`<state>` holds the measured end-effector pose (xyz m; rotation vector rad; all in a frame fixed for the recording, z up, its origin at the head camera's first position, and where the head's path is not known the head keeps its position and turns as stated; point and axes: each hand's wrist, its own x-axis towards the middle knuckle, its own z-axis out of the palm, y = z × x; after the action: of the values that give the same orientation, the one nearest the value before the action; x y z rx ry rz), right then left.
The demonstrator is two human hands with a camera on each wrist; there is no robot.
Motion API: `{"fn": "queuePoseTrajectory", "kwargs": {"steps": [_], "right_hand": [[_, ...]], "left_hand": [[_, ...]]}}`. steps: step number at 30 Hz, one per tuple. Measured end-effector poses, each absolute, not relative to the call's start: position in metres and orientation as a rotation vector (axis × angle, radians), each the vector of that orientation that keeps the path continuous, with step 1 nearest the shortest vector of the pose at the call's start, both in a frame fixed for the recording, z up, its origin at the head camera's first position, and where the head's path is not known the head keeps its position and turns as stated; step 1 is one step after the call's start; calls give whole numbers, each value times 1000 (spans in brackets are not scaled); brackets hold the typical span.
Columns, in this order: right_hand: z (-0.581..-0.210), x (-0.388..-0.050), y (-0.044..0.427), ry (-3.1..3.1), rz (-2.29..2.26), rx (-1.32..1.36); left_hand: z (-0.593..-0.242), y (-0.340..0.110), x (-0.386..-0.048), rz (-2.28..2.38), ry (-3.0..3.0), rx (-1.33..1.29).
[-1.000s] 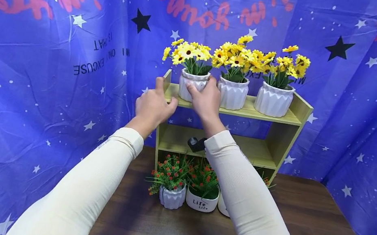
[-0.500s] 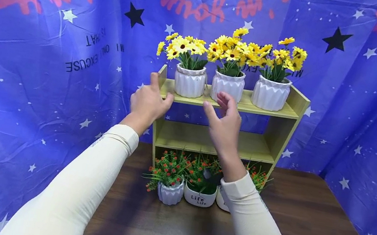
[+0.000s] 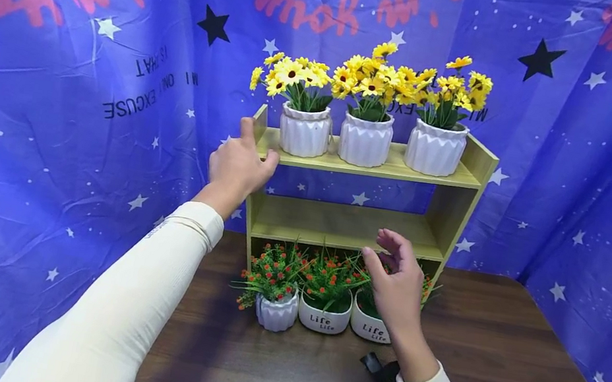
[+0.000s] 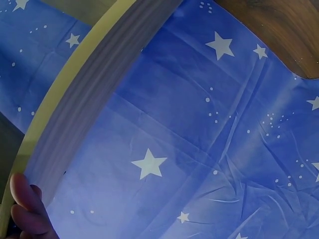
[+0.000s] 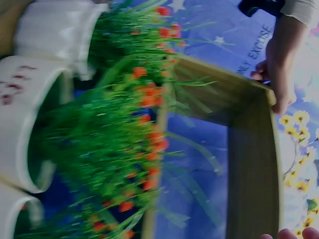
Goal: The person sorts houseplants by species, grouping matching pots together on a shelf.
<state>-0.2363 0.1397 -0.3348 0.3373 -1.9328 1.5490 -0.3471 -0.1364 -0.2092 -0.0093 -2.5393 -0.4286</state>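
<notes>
My left hand point(image 3: 239, 164) grips the upper left corner of a light wooden shelf point(image 3: 345, 225). In the left wrist view its fingers point(image 4: 29, 201) curl at the side panel's edge point(image 4: 75, 74). Three white ribbed pots of yellow flowers stand in a row on the top board: a left pot point(image 3: 304, 132), a middle pot point(image 3: 365, 140) and a right pot point(image 3: 435, 149). My right hand point(image 3: 399, 293), fingers loosely bent and holding nothing, hovers in front of the shelf's lower right. It partly hides the right red-flowered plant in a "Life" pot point(image 3: 371, 325).
Also along the shelf's foot stand a ribbed pot point(image 3: 276, 312) and another "Life" pot point(image 3: 324, 319), both with red-flowered plants. They rest on a dark brown table point(image 3: 265, 371). A blue star-printed curtain point(image 3: 83, 116) surrounds the table at the back and sides.
My right hand has let go of the left yellow-flower pot and moved down and to the right, away from the top board. My left hand keeps its hold on the shelf corner.
</notes>
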Motion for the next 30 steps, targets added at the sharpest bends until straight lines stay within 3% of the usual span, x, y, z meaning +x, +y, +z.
{"fn": "queuePoseTrajectory", "kwargs": {"steps": [15, 30], "right_hand": [[-414, -204, 192, -2113, 1466, 148], [-464, -215, 229, -2364, 1395, -254]], "left_hand": [[-209, -136, -347, -435, -2540, -28], [-207, -137, -344, -441, -2546, -25]]}}
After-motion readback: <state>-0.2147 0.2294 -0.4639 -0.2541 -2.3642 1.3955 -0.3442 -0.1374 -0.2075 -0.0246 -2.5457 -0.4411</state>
